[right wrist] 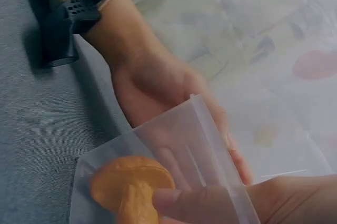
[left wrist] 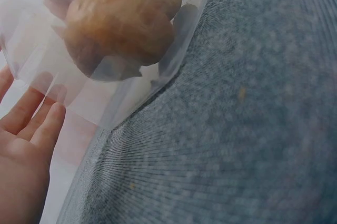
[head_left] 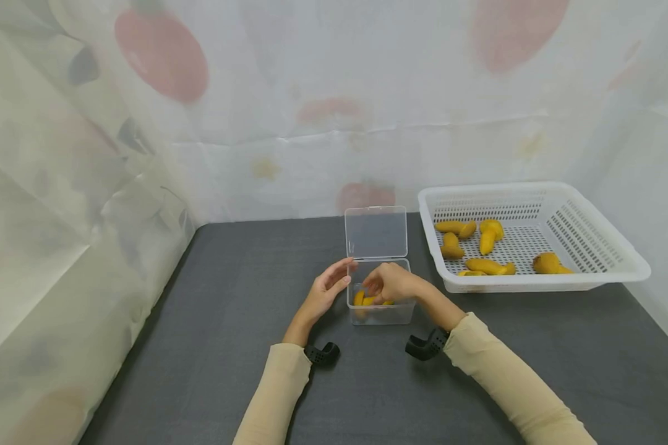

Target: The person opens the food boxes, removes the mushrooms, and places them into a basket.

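A clear plastic box (head_left: 384,316) stands on the table with its lid (head_left: 375,232) tipped back. Several yellow mushrooms (head_left: 359,298) lie inside. My left hand (head_left: 320,296) rests its extended fingers along the box's left wall, as the left wrist view also shows. From the right, my right hand (head_left: 396,283) reaches down into the box with bent fingers. In the right wrist view its thumb (right wrist: 192,203) lies against the stem side of a yellow mushroom (right wrist: 126,176), seen through the clear wall. The other fingertips are mostly hidden there.
At the right, a white perforated basket (head_left: 545,283) holds several more yellow mushrooms (head_left: 490,233). A dark grey cloth (head_left: 228,296) covers the table. Patterned sheets (head_left: 289,93) hang behind it and at both sides.
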Demonstrator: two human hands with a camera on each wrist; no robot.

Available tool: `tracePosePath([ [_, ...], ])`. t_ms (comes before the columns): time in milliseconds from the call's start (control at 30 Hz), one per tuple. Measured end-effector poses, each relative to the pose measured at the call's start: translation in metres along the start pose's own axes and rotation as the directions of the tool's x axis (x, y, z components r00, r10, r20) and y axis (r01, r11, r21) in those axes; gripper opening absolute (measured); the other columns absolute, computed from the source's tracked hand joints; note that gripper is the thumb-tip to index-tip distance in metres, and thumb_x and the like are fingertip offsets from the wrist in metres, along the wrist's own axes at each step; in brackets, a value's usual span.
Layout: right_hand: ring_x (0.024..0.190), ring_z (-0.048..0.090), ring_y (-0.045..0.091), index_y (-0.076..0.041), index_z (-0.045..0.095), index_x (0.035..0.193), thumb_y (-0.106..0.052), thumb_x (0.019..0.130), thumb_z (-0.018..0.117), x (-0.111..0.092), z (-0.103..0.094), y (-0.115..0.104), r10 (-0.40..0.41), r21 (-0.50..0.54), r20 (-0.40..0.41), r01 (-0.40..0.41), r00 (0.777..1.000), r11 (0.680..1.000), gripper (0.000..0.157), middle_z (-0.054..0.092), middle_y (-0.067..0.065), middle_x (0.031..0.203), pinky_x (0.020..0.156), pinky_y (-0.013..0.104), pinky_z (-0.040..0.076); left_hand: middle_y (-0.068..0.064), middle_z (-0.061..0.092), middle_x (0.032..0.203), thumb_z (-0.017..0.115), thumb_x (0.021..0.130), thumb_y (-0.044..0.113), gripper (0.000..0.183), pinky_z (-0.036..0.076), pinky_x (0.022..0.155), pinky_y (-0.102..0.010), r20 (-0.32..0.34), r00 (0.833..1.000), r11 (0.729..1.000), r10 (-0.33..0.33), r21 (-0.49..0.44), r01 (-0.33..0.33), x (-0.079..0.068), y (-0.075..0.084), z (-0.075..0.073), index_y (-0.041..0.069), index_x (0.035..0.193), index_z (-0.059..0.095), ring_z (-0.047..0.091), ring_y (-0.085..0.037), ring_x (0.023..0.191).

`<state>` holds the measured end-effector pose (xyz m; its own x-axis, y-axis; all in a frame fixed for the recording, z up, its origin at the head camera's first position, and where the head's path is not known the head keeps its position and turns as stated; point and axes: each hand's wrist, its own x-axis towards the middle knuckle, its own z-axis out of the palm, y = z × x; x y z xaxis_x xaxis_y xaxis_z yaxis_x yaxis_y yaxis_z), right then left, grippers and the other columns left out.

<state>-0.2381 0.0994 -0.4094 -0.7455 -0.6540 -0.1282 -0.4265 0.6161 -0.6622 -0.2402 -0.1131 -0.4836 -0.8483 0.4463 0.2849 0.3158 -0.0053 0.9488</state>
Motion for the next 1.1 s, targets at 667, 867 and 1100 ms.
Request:
tracePosePath([
  [667, 0.081, 0.069, 0.014, 0.01, 0.064, 0.116, 0.004, 0.081, 0.067, 0.016, 0.006, 0.005, 0.127, 0.219, 0.128, -0.153, 0.984, 0.964, 0.035, 0.074, 0.024, 0.1, 0.073, 0.026, 0.056, -0.027, 0.045, 0.146, 0.048, 0.101, 0.011, 0.046, 0.04, 0.105, -0.012, 0.016, 1.0, 1.0, 0.004, -0.001, -0.004, 0.0, -0.002, -0.001, 0.002, 0.145, 0.038, 0.04, -0.041, 0.138],
  [867, 0.067, 0.061, 0.01, 0.005, 0.067, 0.107, 0.001, 0.081, 0.071, 0.017, 0.008, 0.006, 0.181, 0.247, 0.114, -0.204, 0.977, 0.947, 0.026, 0.075, 0.018, 0.088, 0.064, 0.023, 0.05, -0.028, 0.045, 0.145, 0.047, 0.101, 0.009, 0.046, 0.041, 0.104, -0.013, 0.011, 1.0, 1.0, 0.01, 0.01, -0.01, 0.0, -0.004, -0.001, 0.0, 0.145, 0.038, 0.04, -0.043, 0.137],
  [1100, 0.06, 0.057, 0.01, 0.002, 0.067, 0.1, -0.004, 0.08, 0.076, 0.018, 0.007, 0.007, 0.18, 0.271, 0.086, -0.197, 0.98, 0.942, 0.023, 0.073, 0.01, 0.074, 0.059, 0.024, 0.048, -0.029, 0.045, 0.144, 0.048, 0.101, 0.009, 0.046, 0.041, 0.104, -0.014, 0.009, 1.0, 1.0, 0.02, 0.008, -0.02, 0.0, -0.003, -0.001, -0.001, 0.145, 0.038, 0.041, -0.043, 0.136],
])
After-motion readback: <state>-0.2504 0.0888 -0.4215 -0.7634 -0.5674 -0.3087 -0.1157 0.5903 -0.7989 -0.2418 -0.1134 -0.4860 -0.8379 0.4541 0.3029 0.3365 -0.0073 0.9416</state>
